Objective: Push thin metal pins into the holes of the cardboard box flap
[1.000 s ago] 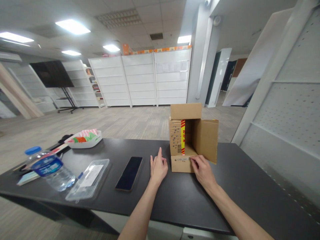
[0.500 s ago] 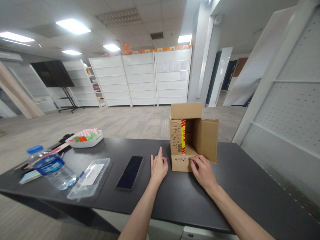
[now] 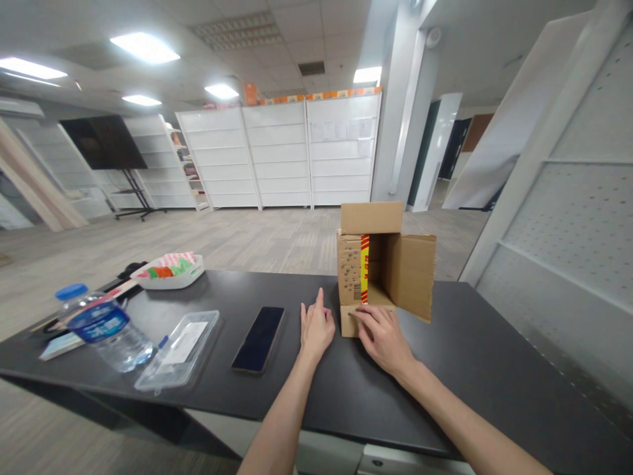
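Note:
An open cardboard box (image 3: pixel 413 270) stands on its side on the dark table, its opening facing me and its flaps spread out. A yellow and red tape strip (image 3: pixel 364 267) runs down its left flap. My right hand (image 3: pixel 383 336) is at the lower front flap, fingertips pinched together against its upper left part. Whatever is between them is too small to make out. My left hand (image 3: pixel 316 328) rests on the table just left of the box, holding nothing, index finger stretched forward and some other fingers bent.
Left of my left hand lies a smartphone (image 3: pixel 258 340). Further left are a clear plastic case (image 3: pixel 198 359) with a white label, a water bottle (image 3: pixel 101 323) with a blue cap, and a white tray (image 3: pixel 171 282) of colourful packets. A perforated panel (image 3: pixel 578 218) borders the right side.
My right hand has slid left along the lower front flap, from its right part to its upper left, covering the writing there. My left hand has stayed in place.

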### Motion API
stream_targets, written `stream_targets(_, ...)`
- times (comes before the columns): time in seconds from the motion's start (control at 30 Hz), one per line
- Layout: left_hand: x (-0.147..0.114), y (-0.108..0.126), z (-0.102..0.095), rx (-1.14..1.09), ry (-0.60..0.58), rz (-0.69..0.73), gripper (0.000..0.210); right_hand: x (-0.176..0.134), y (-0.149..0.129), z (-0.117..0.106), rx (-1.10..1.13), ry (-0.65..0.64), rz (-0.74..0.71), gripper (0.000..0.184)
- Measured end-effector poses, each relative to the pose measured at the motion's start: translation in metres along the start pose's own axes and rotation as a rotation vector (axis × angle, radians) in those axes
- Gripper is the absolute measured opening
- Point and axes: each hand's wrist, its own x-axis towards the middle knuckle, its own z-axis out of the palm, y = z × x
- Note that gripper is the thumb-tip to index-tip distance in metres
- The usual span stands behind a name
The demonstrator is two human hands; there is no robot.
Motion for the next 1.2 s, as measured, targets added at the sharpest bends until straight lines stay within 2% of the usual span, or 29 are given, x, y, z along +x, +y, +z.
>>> stream_targets(0.33,0.000,0.005,-0.003,0.030,-0.020,-0.001,0.069,0.009,-0.008,0.021,-0.036,0.008,-0.031,0.032)
stream_targets(1.2,-0.004,0.005,-0.003,-0.028,-0.037,0.053,0.068,0.009,-0.011,0.023,-0.054,-0.010,0.005,0.030)
